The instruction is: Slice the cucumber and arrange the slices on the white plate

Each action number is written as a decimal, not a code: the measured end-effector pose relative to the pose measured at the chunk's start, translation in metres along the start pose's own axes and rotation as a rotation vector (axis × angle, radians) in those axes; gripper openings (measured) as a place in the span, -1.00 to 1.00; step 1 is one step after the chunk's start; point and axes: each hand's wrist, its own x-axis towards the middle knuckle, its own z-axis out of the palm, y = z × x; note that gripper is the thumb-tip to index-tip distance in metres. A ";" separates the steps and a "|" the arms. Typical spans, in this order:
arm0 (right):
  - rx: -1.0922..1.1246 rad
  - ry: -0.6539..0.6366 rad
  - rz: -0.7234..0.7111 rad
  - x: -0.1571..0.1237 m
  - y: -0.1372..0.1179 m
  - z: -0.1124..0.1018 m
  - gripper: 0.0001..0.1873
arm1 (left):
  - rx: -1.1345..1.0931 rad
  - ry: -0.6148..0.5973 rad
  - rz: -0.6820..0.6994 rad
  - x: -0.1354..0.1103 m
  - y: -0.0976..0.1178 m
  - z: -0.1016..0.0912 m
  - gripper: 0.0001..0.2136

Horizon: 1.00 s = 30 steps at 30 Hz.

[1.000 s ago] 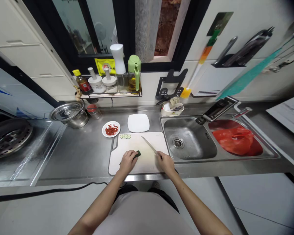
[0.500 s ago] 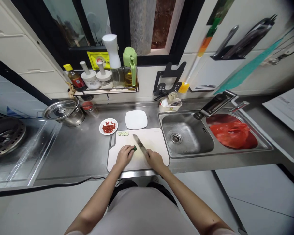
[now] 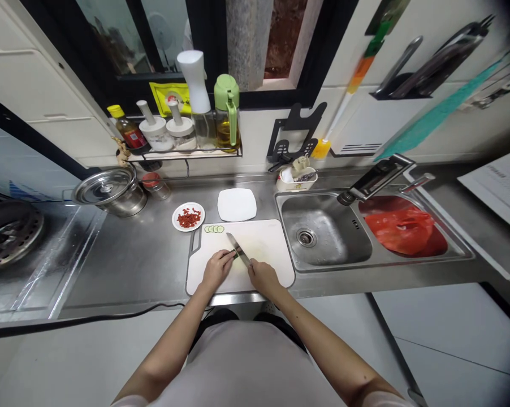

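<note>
My right hand [image 3: 263,278] is closed around the handle of a kitchen knife [image 3: 239,249], its blade slanting up and left over the white cutting board [image 3: 276,240]. The fingers of my left hand [image 3: 217,268] press on a short dark green piece of cucumber [image 3: 235,256], mostly hidden by the fingers and blade. The blade lies right against that piece. Several cucumber slices [image 3: 214,229] overlap in a row at the board's upper left corner.
Behind the board stand a white plate of chopped red pieces [image 3: 189,217] and a square white plate [image 3: 237,204]. A double sink [image 3: 327,232] with a red plastic bag [image 3: 401,230] is on the right. A lidded steel pot [image 3: 111,192] sits at left; a condiment rack [image 3: 187,155] hangs above.
The knife has moved left, from beside the cucumber piece up against it. My right hand has shifted slightly left with it, while my left hand stays at the piece.
</note>
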 end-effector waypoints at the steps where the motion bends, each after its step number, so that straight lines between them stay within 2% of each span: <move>1: 0.002 -0.004 0.000 0.000 0.000 0.000 -0.70 | -0.005 0.001 0.002 0.000 0.000 0.000 -0.73; 21: 0.028 -0.039 -0.022 0.003 -0.001 0.003 -0.70 | -0.042 0.016 0.001 -0.001 -0.006 0.007 -0.74; 30: 0.041 -0.086 -0.005 -0.008 0.006 0.004 -0.70 | -0.046 0.022 -0.001 -0.002 -0.008 0.009 -0.73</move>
